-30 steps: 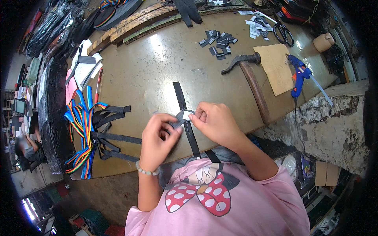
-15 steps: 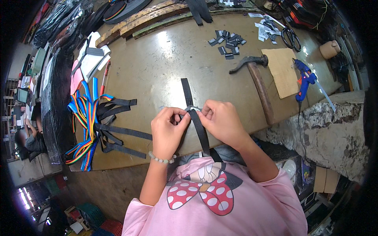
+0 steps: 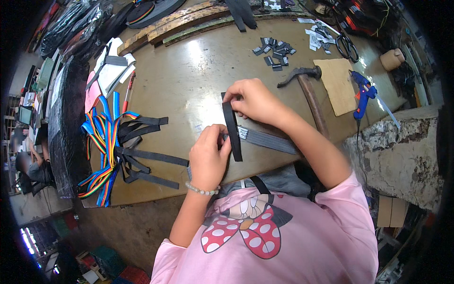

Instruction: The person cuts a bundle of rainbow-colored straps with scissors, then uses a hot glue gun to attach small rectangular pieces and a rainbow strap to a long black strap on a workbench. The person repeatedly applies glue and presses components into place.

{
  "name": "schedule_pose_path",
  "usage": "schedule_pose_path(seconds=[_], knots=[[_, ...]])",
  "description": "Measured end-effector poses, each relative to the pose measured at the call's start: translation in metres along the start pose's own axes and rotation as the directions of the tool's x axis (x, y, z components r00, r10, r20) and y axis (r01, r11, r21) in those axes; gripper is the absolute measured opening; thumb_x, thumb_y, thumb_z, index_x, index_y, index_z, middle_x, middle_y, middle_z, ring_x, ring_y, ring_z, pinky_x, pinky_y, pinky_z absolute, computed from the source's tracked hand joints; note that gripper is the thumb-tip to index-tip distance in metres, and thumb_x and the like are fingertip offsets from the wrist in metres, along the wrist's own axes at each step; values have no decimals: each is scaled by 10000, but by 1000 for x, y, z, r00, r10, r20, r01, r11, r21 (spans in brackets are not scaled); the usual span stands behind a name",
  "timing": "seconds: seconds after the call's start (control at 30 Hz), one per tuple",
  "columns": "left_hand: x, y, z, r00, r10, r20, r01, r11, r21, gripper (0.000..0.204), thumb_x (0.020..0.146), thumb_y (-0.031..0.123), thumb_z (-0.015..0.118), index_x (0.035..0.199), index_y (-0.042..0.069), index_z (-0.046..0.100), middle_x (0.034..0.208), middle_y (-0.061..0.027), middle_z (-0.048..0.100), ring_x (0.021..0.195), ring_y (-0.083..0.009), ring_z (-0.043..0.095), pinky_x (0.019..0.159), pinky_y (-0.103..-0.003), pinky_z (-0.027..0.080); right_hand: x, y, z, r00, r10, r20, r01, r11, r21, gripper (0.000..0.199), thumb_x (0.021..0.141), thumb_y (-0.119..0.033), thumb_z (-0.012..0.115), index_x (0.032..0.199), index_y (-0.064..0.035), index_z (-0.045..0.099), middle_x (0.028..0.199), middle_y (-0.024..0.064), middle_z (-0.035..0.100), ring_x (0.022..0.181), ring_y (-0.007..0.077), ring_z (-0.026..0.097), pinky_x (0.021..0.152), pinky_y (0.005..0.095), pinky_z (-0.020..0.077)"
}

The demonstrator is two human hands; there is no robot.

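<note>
A black strap (image 3: 231, 127) runs up and down in front of me, its far end pinched between the thumb and fingers of my right hand (image 3: 257, 102). Crossing beneath it, a grey strap (image 3: 270, 141) stretches to the right, with a small white printed label (image 3: 242, 132) beside the crossing. My left hand (image 3: 208, 150), a beaded bracelet on its wrist, is closed at the left of that crossing. Its fingertips grip the straps there, partly hidden by the black one. To the left lies a bundle of rainbow and blue straps (image 3: 108, 137) with black straps (image 3: 153, 157) trailing from it.
On the right are a hammer (image 3: 311, 97), a cardboard piece (image 3: 335, 87), a blue glue gun (image 3: 362, 97) and black scissors (image 3: 346, 47). Small black labels (image 3: 276, 52) lie scattered farther back. Wooden planks (image 3: 179, 26) line the far edge. Papers and a red pen (image 3: 128, 92) sit left.
My right hand has moved up to the black strap's far end. The grey strap and its label now show, stretching right. My left hand has shifted slightly right and stays closed.
</note>
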State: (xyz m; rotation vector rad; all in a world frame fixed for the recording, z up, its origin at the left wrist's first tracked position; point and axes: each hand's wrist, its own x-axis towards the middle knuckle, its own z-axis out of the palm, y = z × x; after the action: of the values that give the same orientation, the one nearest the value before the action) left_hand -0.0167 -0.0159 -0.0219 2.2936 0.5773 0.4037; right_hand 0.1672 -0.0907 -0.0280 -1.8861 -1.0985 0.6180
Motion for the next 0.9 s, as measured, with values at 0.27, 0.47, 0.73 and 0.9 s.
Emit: schedule_pose_path(seconds=[0.27,0.47,0.73,0.9], knots=[[-7,5,1,977,208,37,-210,934,290,331,888,169,663,1217,137,678,811,-60,528,726,-238,579,592,-372,504,-31,0,-28,808,-101,-581,-71,961,-266,428,876,-253,691,1215,-4,616,1139,227,661,984,362,664,857,428,527],[-8,-1,1,980,195,39,-199,949,245,433,849,86,632,1278,141,626,909,-68,547,767,-244,593,635,-366,513,-115,1,-54,766,112,-633,-541,645,-540,326,950,-236,611,1112,47,617,1044,227,640,977,365,615,839,456,481],[-7,-10,-9,988,-152,-13,136,919,-371,522,993,-39,324,1500,84,343,994,-106,460,635,-136,516,639,-296,477,-119,-69,0,982,9,-187,-67,949,-308,204,968,-138,573,1112,0,529,871,236,635,758,424,643,651,484,524],[-7,-11,-7,988,-152,-38,123,904,-410,528,999,-47,296,1510,83,321,991,-100,444,598,-115,507,630,-282,472,-120,-57,12,932,-173,-317,114,974,-198,247,959,-153,606,1134,0,522,875,214,643,774,409,652,650,474,530]])
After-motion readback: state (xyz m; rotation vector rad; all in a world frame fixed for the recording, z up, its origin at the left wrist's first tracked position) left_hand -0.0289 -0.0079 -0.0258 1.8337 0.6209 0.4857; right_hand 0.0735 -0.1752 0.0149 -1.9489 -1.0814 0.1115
